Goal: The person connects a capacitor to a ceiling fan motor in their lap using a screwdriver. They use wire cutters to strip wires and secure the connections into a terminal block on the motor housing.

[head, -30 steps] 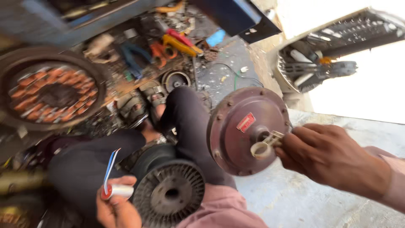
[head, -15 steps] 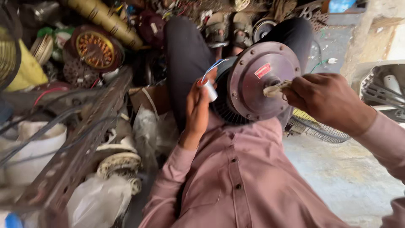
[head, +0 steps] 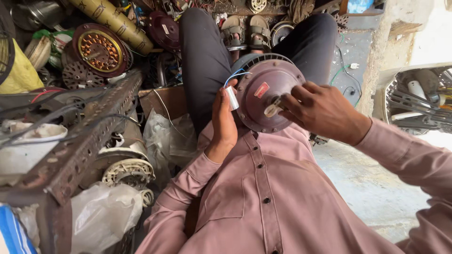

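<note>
A round maroon fan motor housing (head: 263, 101) with a red sticker rests on my lap, tilted toward me, a finned stator showing behind its rim. My right hand (head: 322, 110) pinches the short metal shaft at the housing's centre. My left hand (head: 223, 120) is against the housing's left edge and holds a small white cylindrical capacitor (head: 231, 98) with blue and white wires arching from it. My dark trouser legs stretch away from me and end in sandalled feet.
Scrap fills the left side: a perforated rusty metal bar (head: 89, 136), a copper-wound motor stator (head: 100, 49), a yellow tube (head: 113, 21), plastic bags (head: 101, 214) and a white coil part (head: 127, 171). A fan guard (head: 419, 106) lies at right on the concrete floor (head: 372, 188).
The view swung from the cluttered floor back over my lap. My left hand rose with the capacitor to the housing's left edge. My right hand stays on the shaft.
</note>
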The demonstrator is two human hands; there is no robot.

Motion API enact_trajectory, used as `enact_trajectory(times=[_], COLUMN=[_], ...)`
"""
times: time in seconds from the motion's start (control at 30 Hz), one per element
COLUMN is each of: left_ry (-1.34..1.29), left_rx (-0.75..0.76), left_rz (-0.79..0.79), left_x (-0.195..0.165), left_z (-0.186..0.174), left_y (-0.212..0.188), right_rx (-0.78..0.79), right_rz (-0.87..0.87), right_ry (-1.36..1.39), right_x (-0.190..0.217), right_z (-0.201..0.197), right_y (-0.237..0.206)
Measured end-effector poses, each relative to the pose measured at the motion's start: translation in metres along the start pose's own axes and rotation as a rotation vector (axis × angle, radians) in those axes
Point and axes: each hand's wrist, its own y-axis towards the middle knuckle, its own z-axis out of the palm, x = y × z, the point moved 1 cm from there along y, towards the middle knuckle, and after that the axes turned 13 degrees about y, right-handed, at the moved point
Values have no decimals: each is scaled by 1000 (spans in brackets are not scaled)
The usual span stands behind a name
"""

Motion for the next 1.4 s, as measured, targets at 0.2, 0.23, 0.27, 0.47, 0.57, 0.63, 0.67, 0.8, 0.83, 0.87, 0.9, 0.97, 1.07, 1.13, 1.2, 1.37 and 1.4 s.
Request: enact_trajectory(times=[0.2, 0.23, 0.27, 0.47, 0.57, 0.63, 0.67, 0.8, 0.83, 0.87, 0.9, 0.97, 1.07, 1.13, 1.2, 1.37, 1.4], left_ry=[49, 28, 7, -124, -134, -39, 9, 272, 275, 278, 259, 217, 116, 130, 125, 113, 101], left_rx=[-32, -26, -19, 58, 56, 28, 14, 51, 93, 136, 185, 288, 364, 396, 428, 448, 461], left_rz=[-20, -19, -21, -127, -142, -33, 23, 349, 368, 391, 393, 389, 333, 333, 316, 360, 332], left_x=[7, 7, 7, -4, -13, -22, -28, -53, -57, -62, -66, -70, -74, -76, -74, -65, -63], left_z=[-7, -8, -10, -18, -17, -18, -18, -14, -10, -4, 3, 21, 44, 54, 61, 73, 74], left_y=[-2, -1, -2, -6, -5, -6, -7, -22, -28, -33, -38, -49, -60, -66, -71, -78, -79], right_rx=[25, 24, -24, -137, -271, -362, -410, -596, -636, -674, -713, -776, -828, -832, -839, -859, -868], right_rz=[-120, -115, -120, 104, 291, 356, 365, 432, 457, 458, 459, 436, 347, 278, 191, 178, 178], right_ry=[-193, -237, -209, -1, 150, 246, 302, 526, 586, 650, 715, 865, 1055, 1108, 1140, 1212, 1197], right_x=[10, 10, 10, 11, 9, 5, 4, 4, 7, 10, 14, 26, 42, 49, 53, 63, 64], right_z=[12, 15, 15, 10, 0, -7, -8, -5, -2, -1, 2, 7, 14, 19, 24, 40, 44], right_y=[-12, -13, -15, -18, -30, -43, -49, -64, -66, -68, -67, -69, -70, -71, -70, -65, -63])
